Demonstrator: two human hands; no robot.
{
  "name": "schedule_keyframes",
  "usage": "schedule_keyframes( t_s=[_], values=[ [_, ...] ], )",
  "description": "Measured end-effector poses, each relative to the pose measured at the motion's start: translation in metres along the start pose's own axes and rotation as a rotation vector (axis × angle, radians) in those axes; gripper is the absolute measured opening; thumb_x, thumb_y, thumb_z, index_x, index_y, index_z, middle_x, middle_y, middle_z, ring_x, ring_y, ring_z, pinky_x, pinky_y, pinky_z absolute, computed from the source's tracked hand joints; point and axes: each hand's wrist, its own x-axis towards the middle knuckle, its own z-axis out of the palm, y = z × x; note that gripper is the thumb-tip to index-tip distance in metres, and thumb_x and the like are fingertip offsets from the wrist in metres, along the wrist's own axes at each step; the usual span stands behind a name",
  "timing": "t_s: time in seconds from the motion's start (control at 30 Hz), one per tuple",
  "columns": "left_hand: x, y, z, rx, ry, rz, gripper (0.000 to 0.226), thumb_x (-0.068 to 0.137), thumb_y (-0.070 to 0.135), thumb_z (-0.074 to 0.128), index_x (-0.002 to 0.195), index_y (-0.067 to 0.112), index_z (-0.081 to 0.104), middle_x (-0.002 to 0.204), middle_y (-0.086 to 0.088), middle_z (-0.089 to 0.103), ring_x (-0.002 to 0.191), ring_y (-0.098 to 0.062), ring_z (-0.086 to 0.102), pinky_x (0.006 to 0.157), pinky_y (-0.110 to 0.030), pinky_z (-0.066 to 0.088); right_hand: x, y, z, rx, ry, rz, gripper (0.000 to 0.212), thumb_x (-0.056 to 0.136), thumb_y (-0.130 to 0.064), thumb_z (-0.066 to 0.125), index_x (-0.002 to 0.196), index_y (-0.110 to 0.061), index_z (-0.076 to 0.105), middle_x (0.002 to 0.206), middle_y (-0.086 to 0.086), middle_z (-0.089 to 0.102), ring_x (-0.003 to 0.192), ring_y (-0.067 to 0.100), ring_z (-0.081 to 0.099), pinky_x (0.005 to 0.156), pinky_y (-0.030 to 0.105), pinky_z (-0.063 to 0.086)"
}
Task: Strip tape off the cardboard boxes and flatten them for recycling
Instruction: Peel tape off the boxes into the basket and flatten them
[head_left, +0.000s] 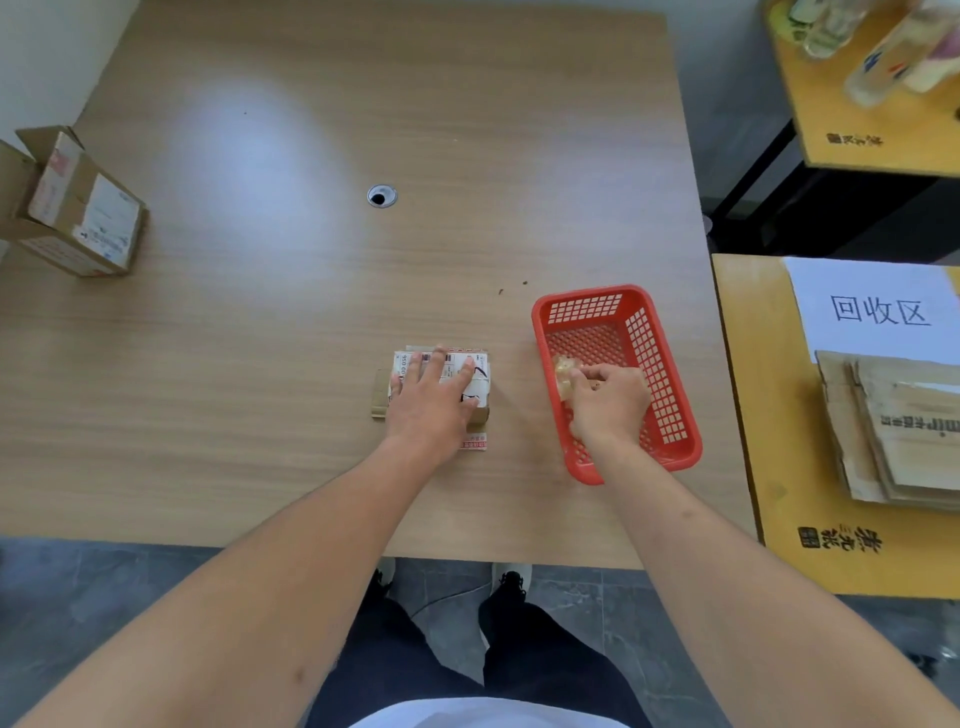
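Observation:
A small cardboard box (382, 395) with a white shipping label lies on the wooden table near its front edge. My left hand (431, 400) rests flat on top of it, fingers spread and straight. A red plastic basket (665, 353) stands just right of the box. My right hand (608, 402) is inside the basket, fingers curled around a crumpled wad of clear tape (563, 374). A second, larger cardboard box (78, 213) with open flaps and labels stands at the table's far left edge.
A stack of flattened cardboard (893, 426) lies on a yellow side table (769, 415) at the right, below a white paper sign (878, 306). A round cable hole (382, 196) sits mid-table. Another yellow table with bottles (878, 47) stands at the back right.

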Motion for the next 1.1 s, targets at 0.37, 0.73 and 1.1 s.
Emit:
schedule_keyframes(
  t_s=[0.37,0.73,1.1],
  values=[
    [0.002,0.003,-0.001,0.01,-0.017,-0.018,0.057,0.107,0.047,0.037,0.16,0.039,0.018,0.17,-0.002,0.0,0.156,-0.03,-0.004,0.125,-0.053,0.007,0.005,0.011,-0.023,-0.295,-0.058,-0.22,0.032,0.096,-0.023,0.068,0.125,-0.037,0.061,0.099,-0.006,0.071,0.092,0.021,0.066,0.075,0.037,0.054],
    [0.002,0.003,-0.001,0.006,-0.023,-0.009,0.057,0.107,0.047,0.036,0.161,0.039,0.017,0.17,-0.002,0.0,0.156,-0.03,-0.005,0.126,-0.054,0.007,0.009,0.016,-0.025,-0.168,-0.059,-0.225,0.013,0.098,-0.018,0.067,0.104,-0.019,0.079,0.099,-0.001,0.071,0.094,0.019,0.065,0.082,0.032,0.052],
    [0.0,-0.002,-0.005,0.023,-0.057,0.03,0.058,0.108,0.047,0.035,0.161,0.039,0.013,0.17,-0.003,-0.003,0.156,-0.031,-0.007,0.126,-0.054,0.006,-0.005,0.019,-0.025,-0.222,-0.037,-0.186,0.01,0.088,-0.015,0.079,0.095,-0.023,0.079,0.104,-0.002,0.065,0.086,0.016,0.065,0.081,0.034,0.055]
  ],
)
